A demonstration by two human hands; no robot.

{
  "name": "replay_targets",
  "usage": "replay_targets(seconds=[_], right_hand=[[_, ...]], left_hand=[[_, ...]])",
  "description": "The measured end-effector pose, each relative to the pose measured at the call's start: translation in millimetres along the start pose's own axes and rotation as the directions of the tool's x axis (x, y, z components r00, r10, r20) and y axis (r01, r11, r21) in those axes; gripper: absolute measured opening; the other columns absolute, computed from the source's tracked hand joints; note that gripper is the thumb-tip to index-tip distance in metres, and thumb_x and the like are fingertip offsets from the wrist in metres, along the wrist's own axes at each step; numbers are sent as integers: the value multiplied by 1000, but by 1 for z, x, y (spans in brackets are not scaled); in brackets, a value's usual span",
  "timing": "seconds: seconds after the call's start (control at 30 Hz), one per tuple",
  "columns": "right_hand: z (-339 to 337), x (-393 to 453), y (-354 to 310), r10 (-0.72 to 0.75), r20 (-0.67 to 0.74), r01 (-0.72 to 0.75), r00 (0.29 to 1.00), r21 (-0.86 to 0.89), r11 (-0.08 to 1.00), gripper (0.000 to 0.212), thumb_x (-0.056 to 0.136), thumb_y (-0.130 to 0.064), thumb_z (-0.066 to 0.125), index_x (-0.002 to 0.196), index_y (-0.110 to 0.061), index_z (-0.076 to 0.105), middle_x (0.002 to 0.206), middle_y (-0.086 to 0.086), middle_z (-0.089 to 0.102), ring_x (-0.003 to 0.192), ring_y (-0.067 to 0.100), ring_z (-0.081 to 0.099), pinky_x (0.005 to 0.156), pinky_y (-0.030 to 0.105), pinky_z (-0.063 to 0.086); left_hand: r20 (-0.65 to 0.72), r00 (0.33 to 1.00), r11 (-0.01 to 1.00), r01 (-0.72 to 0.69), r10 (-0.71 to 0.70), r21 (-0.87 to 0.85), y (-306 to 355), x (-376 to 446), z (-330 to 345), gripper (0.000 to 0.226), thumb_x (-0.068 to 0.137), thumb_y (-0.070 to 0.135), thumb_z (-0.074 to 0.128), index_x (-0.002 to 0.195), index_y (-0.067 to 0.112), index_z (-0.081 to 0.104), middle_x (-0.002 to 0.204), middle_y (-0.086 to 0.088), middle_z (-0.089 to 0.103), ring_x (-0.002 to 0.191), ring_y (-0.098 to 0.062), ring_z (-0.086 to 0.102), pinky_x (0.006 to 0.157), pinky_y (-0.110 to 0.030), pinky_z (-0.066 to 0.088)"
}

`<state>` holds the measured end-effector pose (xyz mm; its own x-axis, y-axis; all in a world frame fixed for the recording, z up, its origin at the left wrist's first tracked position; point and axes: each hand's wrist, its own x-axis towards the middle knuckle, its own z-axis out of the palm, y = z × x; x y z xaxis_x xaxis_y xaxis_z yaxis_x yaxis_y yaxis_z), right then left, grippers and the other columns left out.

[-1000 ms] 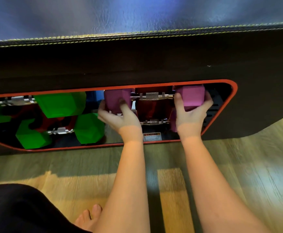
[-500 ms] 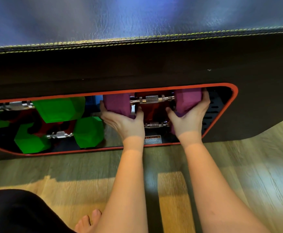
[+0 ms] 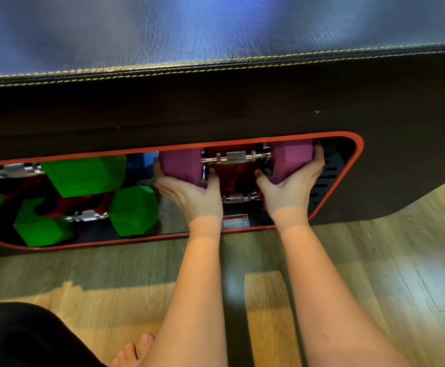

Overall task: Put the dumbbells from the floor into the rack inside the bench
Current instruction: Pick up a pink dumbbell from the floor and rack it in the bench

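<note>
Near the middle of the frame, two bare hands reach into a long hole with a red edge [image 3: 359, 165] in the side of a black bench [image 3: 216, 107]. Both hands hold one purple dumbbell [image 3: 236, 157] inside the hole, up near the top edge. The left hand [image 3: 189, 192] is wrapped around the left purple end, with fingers on its far side and thumb on the near side. The right hand [image 3: 292, 186] is wrapped around the right purple end the same way. The shiny metal bar of the dumbbell shows between the two hands.

Just below it, between the wrists, sits another shiny bar [image 3: 238, 198] with a bit of purple beside it. A small caution sticker [image 3: 235, 221] is under that. Left of the hands, two green dumbbells, an upper one [image 3: 83, 174] and a lower one [image 3: 134, 211], lie in the same hole. Brown wood floor [image 3: 374, 260] fills the bottom of the frame, with bare toes [image 3: 134, 350] at the lower left.
</note>
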<state>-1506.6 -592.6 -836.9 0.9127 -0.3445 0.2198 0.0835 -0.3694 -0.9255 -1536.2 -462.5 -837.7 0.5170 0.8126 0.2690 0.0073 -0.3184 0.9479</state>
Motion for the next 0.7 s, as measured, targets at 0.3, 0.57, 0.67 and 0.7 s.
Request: replay_targets(seconds=[0.3,0.57,0.67,0.7], right_hand=[[1,-1,1,-16,-11,16,1000,-24,1000,108,65,-17,84,149,-8,16,143,14,29,134,29,29,108,31,24],[2,-20,30,153,37,-155,988,72,985,125,64,-29,89,154,-17,4,160,5,14,148,21,14,116,28,14],[8,-37,60,323,92,-312,942,-115,943,119,69,-24,86,155,-17,4,160,13,18,147,30,18,120,43,13],[10,-41,69,376,122,-359,919,-137,923,115,72,-23,84,155,-18,5,160,14,19,147,30,19,120,46,15]], left_hand=[[-12,1000,1000,16,-16,-13,2,-1,2,101,62,4,82,145,3,25,147,-17,28,140,-31,26,118,-51,21],[20,978,955,209,-209,-210,-13,-17,3,117,70,2,82,155,16,3,161,-6,9,146,-14,16,106,-4,23],[44,924,925,380,-379,-23,-45,-33,-3,113,72,11,83,156,13,6,163,-9,8,150,-21,8,117,-23,8],[72,912,913,399,-405,84,-55,-39,-4,110,73,14,82,155,12,8,163,-11,10,150,-24,7,120,-31,6]])
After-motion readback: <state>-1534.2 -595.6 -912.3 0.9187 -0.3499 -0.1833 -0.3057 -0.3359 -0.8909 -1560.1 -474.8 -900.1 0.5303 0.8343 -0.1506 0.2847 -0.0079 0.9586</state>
